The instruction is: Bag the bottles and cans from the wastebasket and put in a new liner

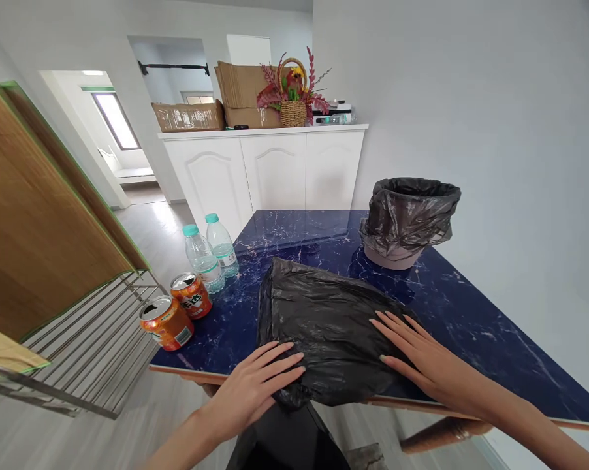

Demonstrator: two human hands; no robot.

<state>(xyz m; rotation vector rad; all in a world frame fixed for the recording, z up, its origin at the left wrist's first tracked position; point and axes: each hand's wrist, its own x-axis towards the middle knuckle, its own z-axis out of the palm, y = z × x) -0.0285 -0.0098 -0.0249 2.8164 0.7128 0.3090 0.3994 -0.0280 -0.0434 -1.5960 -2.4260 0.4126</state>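
A black plastic bag (324, 313) lies spread on the blue marbled table (475, 333), its near edge hanging slightly past the table's front. My left hand (260, 385) rests on the bag's near left corner, fingers stretched out. On the right part of the bag lies my right hand (412, 352), fingers spread and flat. Neither hand grips anything that I can see. Behind the bag to the right stands a small bin (392, 256), lined with another black bag (412, 212) folded over its rim.
At the table's left edge stand two orange soda cans (167, 326) and two clear plastic bottles (206, 264) with teal caps. A metal rack (93, 346) with a wooden board (40, 209) is at left. Behind, a white cabinet (275, 170) bears cardboard boxes (189, 117) and a flower basket (293, 113).
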